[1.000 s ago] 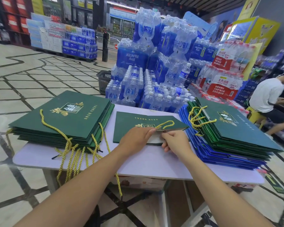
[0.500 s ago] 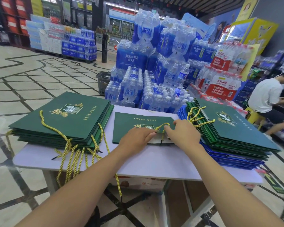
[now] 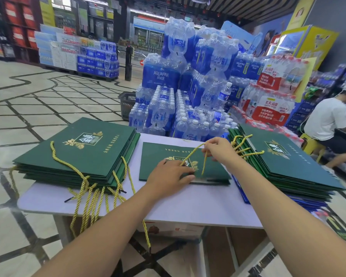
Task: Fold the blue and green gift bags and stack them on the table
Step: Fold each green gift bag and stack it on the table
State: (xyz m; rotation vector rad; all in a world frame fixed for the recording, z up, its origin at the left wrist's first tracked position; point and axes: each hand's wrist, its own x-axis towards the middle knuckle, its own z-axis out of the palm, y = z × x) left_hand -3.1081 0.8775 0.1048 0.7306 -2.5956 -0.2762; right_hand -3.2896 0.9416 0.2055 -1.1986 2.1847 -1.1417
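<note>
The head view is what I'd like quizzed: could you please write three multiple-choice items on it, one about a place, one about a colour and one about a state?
1. Where does the single green bag lie?
A) between the left stack and the right stack
B) inside a drawer
C) hanging on a hook

2. What colour are the lowest bags in the right stack?
A) red
B) blue
C) white

3. What is the right hand doing?
A) resting flat
B) holding scissors
C) pinching the gold cord

Answers: A, it lies flat between the two piles, under the left hand; B, blue edges show beneath the green bags; C, its fingers hold the cord lifted above the bag.
</note>
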